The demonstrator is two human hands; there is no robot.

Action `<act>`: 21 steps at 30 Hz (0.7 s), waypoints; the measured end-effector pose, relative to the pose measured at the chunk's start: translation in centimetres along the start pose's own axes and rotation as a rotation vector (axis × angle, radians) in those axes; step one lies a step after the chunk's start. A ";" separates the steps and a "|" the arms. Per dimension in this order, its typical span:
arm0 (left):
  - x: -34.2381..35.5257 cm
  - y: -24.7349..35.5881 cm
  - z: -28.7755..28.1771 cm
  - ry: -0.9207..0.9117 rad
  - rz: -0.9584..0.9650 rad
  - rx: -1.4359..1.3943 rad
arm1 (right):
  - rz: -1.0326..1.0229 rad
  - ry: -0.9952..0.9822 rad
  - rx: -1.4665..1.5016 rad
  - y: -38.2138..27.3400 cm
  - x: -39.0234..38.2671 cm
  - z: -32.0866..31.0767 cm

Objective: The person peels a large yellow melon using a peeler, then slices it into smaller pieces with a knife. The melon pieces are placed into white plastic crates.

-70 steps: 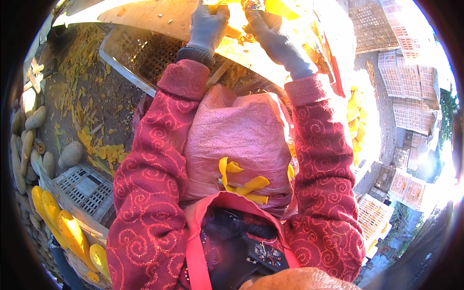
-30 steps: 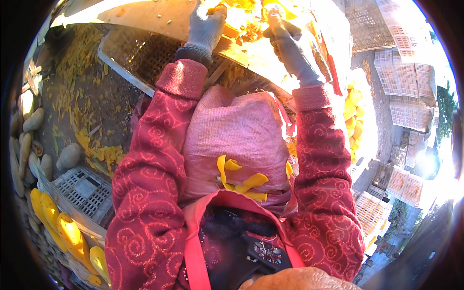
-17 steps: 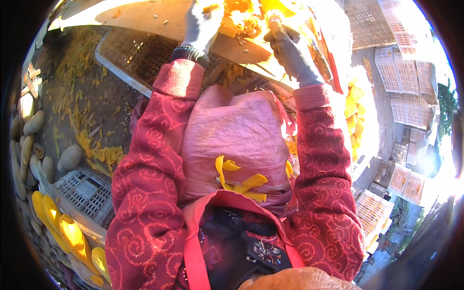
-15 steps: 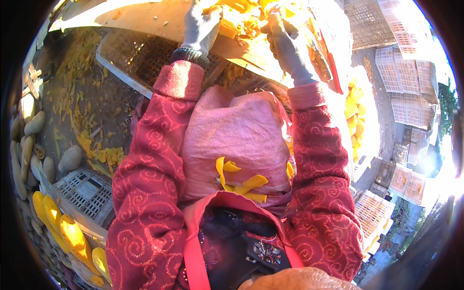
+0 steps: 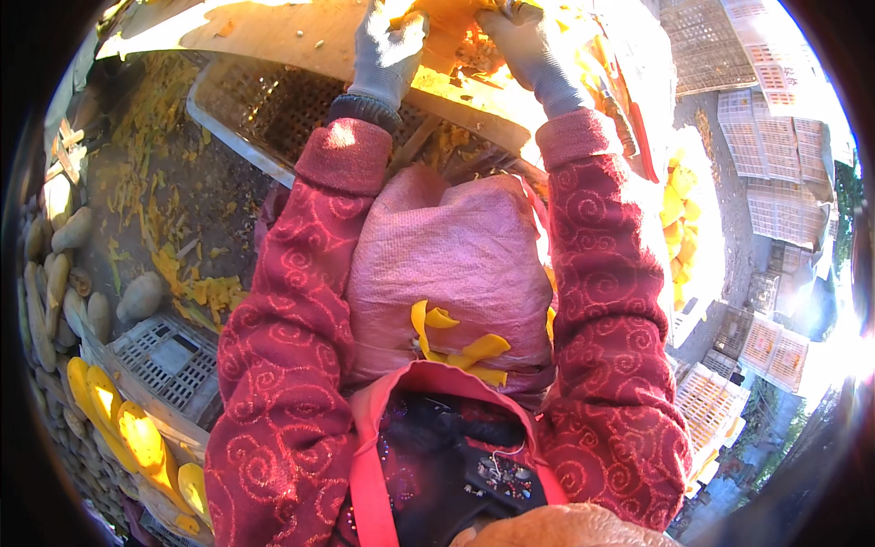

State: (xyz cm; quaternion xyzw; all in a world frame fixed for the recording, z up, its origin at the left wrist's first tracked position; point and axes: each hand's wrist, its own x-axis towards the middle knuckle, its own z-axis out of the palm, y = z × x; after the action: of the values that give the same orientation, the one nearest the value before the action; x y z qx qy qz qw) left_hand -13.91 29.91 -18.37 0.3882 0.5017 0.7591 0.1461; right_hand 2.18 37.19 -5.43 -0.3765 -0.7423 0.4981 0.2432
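Note:
Both my hands wear grey gloves and reach to the wooden board [image 5: 310,55] at the top edge. My left hand [image 5: 392,50] is closed at the left side of a bright orange pumpkin piece [image 5: 451,23], partly cut off by the frame. My right hand [image 5: 533,50] bends its fingers onto the piece's right side. Stringy orange pulp [image 5: 478,55] lies below the piece, between my hands. Strong sunlight washes out much of the board there. On my lap rests a pink woven cloth [image 5: 447,255] with curled yellow peelings [image 5: 465,351].
Right of my right hand lie a red-handled tool [image 5: 643,141] and a brown, ridged handle [image 5: 620,123]. A crate [image 5: 237,128] stands under the board. Peeled yellow squashes [image 5: 141,438] and unpeeled ones [image 5: 141,296] are at left. Stacked crates [image 5: 775,137] line the right, near orange pieces [image 5: 676,205].
My right hand has moved up and left, from a curled position beside the pulp to the pumpkin piece. My left hand has shifted slightly right. The orange piece now sits higher between them.

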 end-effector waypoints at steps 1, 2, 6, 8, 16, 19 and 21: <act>0.0 0.3 0.1 0.022 0.030 0.028 | 0.028 0.026 -0.127 -1.3 -0.5 -0.1; 0.1 0.5 0.2 0.041 0.065 0.056 | 0.051 0.055 -0.251 -2.3 -0.8 -0.1; 0.2 1.2 -0.4 -0.070 -0.155 -0.056 | -0.017 -0.024 -0.015 0.1 -0.5 -0.6; 0.3 2.6 0.3 -0.025 -0.126 -0.080 | -0.049 -0.069 0.043 -0.1 -0.7 -0.8; 0.3 3.1 0.1 0.049 -0.236 0.071 | -0.398 -0.224 0.167 -0.8 -5.1 -0.6; 0.3 1.9 -0.5 -0.012 -0.369 -0.308 | -0.258 -0.172 0.235 -1.7 -6.4 -1.4; 0.5 2.5 -0.1 0.019 -0.337 -0.281 | -0.079 -0.151 0.309 -1.3 -5.6 -2.4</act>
State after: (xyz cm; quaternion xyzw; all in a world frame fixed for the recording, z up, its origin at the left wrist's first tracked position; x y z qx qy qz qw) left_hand -13.84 29.00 -15.97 0.2676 0.4501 0.7899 0.3192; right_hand 6.88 33.75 -3.18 -0.2667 -0.6873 0.6232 0.2612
